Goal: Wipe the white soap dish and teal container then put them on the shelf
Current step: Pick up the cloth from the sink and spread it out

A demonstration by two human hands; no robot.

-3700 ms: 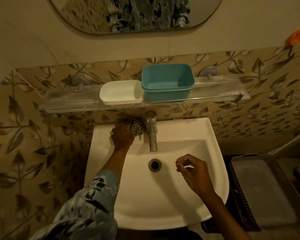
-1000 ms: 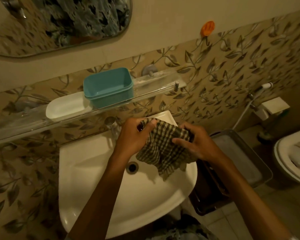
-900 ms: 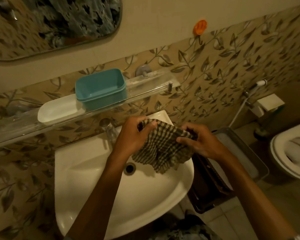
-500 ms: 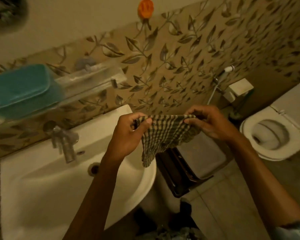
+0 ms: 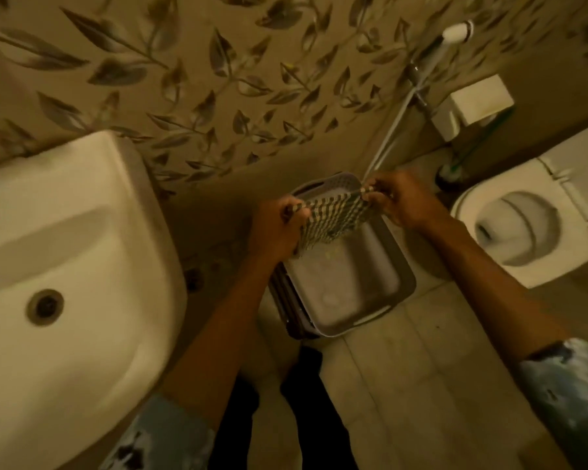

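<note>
Cloth (image 5: 329,217), checked and blurred, hangs pinched in the grip of left hand (image 5: 279,232) and right hand (image 5: 402,201).

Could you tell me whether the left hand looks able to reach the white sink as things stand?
Probably yes: nothing stands between the left hand and the sink beside it. But it grips one end of the checked cloth, which the right hand holds too, so it is not free.
</note>
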